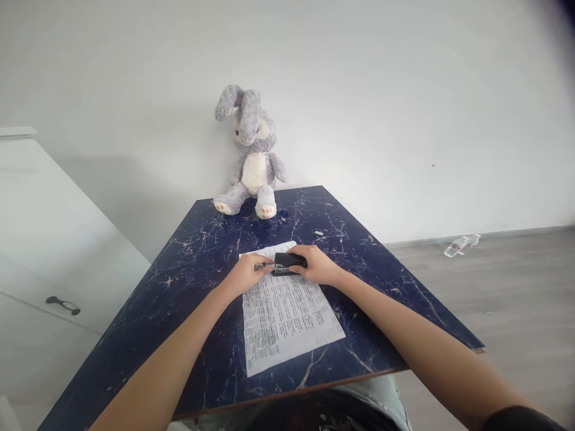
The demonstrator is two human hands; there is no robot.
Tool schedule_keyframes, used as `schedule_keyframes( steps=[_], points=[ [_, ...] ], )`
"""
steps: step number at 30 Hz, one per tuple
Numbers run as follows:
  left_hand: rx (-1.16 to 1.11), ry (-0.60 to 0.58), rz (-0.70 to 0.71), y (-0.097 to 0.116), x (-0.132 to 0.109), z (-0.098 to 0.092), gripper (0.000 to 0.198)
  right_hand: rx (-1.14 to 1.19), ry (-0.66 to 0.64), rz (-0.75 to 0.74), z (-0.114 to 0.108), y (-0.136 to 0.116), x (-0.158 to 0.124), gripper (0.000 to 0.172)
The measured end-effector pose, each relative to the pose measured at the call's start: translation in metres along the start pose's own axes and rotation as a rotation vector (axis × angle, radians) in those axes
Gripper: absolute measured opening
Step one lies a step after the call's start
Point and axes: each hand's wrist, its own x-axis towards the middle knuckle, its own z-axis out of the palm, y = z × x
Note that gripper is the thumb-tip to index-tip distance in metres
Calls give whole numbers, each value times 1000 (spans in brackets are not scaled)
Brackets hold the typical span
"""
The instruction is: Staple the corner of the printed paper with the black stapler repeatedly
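A printed sheet of paper (pixel 287 314) lies on the dark blue marbled table (pixel 188 281). A black stapler (pixel 287 261) sits at the sheet's far end. My right hand (pixel 318 265) is closed over the stapler's body from the right. At the stapler's left end, my left hand (pixel 246 272) pinches its metal front with the fingers closed. Both forearms reach in from the near edge of the table.
A grey and white plush rabbit (pixel 250 155) sits at the table's far edge against the white wall. A white cabinet (pixel 40 251) with a dark handle stands on the left. A plastic bottle (pixel 462 244) lies on the wooden floor at the right.
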Motion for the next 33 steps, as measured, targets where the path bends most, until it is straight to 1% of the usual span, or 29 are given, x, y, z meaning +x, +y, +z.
schedule_keyframes(
  steps=[4,7,9,12,14,16,18,20,22,24,25,27,29,30,31,33],
  points=[
    [2,-51,110,5,-1,-3,23,4,10,-7,0,-1,0,23],
    [9,-88,172,4,-2,-10,25,10,11,-13,-1,0,0,23],
    [-28,-142,146,1,-3,-17,29,25,10,-6,-2,1,0,23],
    [-140,-238,60,-4,-5,-29,33,84,13,-7,-5,3,-1,22],
    [-213,-253,24,-5,-7,-33,37,147,12,-39,-7,1,-1,23],
    [-246,-199,30,-3,-7,-31,45,216,-3,-91,-6,-4,-2,24],
    [-233,-113,66,1,-6,-24,53,268,-10,-135,-4,-10,-1,26],
    [-202,-62,109,6,-5,-17,56,282,5,-149,0,-16,-1,27],
    [-174,-30,136,9,-3,-14,58,280,39,-134,4,-21,1,28],
    [-157,16,156,8,-1,-18,61,290,68,-108,10,-25,3,30],
    [-170,61,171,7,0,-22,61,288,77,-99,13,-28,4,30],
    [-238,188,197,1,0,-29,61,239,56,-106,19,-34,6,27],
    [-301,308,190,-6,0,-33,63,164,10,-108,23,-39,6,23],
    [-314,336,173,-9,0,-33,62,136,-9,-96,23,-41,3,22],
    [-315,338,153,-12,0,-33,58,119,-19,-73,23,-42,-1,21],
    [-320,304,126,-16,0,-29,48,102,-19,-20,16,-41,-14,20]
  ],
)
